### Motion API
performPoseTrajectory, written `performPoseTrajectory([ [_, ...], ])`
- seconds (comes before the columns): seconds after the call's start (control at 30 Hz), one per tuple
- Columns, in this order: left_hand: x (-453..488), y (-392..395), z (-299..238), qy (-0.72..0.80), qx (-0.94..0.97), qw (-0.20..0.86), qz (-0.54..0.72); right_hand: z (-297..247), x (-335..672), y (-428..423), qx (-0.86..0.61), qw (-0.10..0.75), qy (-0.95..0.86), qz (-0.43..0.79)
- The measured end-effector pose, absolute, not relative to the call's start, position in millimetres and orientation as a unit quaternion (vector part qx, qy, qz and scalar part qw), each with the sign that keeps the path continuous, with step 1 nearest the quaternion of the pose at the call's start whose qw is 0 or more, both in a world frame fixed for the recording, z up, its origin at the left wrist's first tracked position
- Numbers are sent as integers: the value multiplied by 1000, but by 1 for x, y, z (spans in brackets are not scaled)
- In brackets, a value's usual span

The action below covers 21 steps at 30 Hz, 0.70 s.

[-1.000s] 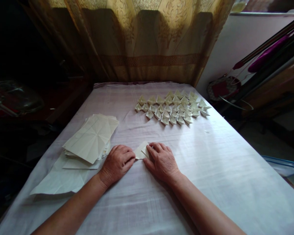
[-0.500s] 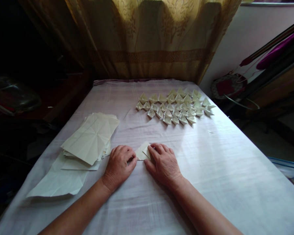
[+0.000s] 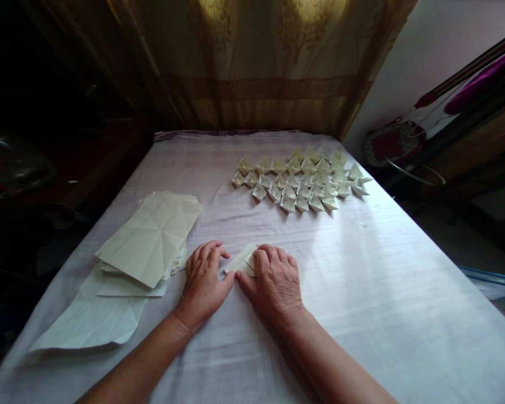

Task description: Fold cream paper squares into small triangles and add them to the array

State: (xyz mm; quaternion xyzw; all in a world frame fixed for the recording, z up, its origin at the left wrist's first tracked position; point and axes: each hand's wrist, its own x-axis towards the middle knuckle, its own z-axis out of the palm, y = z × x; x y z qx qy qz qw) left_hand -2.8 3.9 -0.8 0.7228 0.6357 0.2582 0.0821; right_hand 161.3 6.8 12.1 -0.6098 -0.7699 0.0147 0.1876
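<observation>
The left hand [image 3: 204, 276] lies palm-down on the table, fingers spread and slightly curled, its thumb tip touching the near left edge of a small, partly folded piece of cream paper [image 3: 243, 262]. The right hand [image 3: 273, 282] lies palm-down just beside it, its fingertips [image 3: 261, 257] pressing the right part of the same paper flat, the thumb stretched toward the left thumb so the two nearly meet below the paper. Neither hand is closed around the paper; both pin it against the surface. A crease line shows where one flap overlaps the rest.

The small paper lies on a pale lilac-white cloth [image 3: 362, 292] that covers the table, at the near middle of it.

To the left of the small paper, close beside the left hand, sits a loose stack of larger cream creased sheets [image 3: 149, 238]; the top one shows fold lines fanning from a point. Under the stack, and reaching nearer and further left of the small paper, lies a wide flat cream sheet [image 3: 88, 322].

Beyond the small paper and a little to its right, well apart from the hands, a cluster of small folded cream paper triangles [image 3: 303, 180] is laid out in rough rows. Behind that, past the cloth's far edge, hangs a patterned tan curtain [image 3: 256, 73].
</observation>
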Motion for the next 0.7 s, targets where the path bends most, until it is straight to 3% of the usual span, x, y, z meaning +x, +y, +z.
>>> performPoseTrajectory([
  [0.7,-8,1,-2,587,752,101,284,2,167,3,-592,216,-776,37],
])
